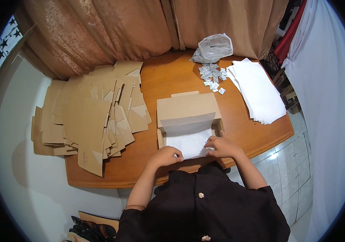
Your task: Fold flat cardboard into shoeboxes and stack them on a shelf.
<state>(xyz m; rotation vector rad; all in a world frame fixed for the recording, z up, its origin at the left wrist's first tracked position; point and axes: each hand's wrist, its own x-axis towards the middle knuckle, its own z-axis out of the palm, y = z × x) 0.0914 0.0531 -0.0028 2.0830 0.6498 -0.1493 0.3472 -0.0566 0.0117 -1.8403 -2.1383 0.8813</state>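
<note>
An open brown cardboard box (188, 105) sits at the table's near edge, its lid raised on the far side. White paper (189, 141) lines it, its far part rising against the lid. My left hand (165, 156) is closed at the box's near left corner, fingertips gripping the paper's near edge; the tips are partly hidden. My right hand (223, 146) is over the near right corner, its fingers bent but apart. Its fingertips touch the paper, and one finger reaches up along the box's right wall.
Flat, unfolded cardboard boxes (85, 117) lie in an untidy pile at the left. White paper sheets (257, 90) are stacked at the far right. Small clear sachets (211, 72) are scattered before an open plastic bag (216, 47). Brown curtains (100, 32) hang behind the wooden table (160, 76).
</note>
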